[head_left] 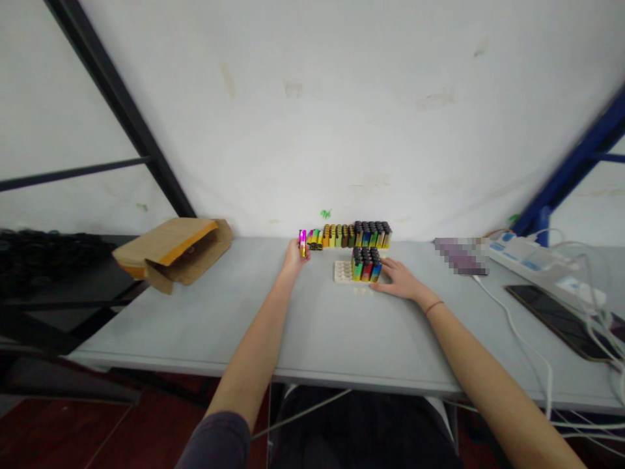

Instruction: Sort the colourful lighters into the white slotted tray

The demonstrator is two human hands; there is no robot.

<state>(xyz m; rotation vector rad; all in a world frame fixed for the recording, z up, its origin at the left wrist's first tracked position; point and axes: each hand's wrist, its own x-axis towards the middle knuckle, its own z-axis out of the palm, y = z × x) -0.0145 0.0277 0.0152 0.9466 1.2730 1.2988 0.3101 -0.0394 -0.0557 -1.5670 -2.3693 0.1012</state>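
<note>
My left hand [294, 259] is shut on a pink disposable lighter [303, 243], holding it upright at the far edge of the table. Just beyond it, a long row of multicoloured lighters [349, 236] stands against the wall, most with black tops. My right hand [400, 280] lies flat and open on the grey table [317, 326], fingertips close to a cream moulded tray [343, 272]. A block of upright lighters [366, 264] fills the tray's right part, and its left part shows bare sockets.
A flattened cardboard box [173, 251] lies at the table's left end, beside dark clutter [39, 260]. On the right are a pixelated object [461, 256], a white power strip [522, 257], a dark phone [556, 319] and white cables. Dark metal frame bars rise at both sides.
</note>
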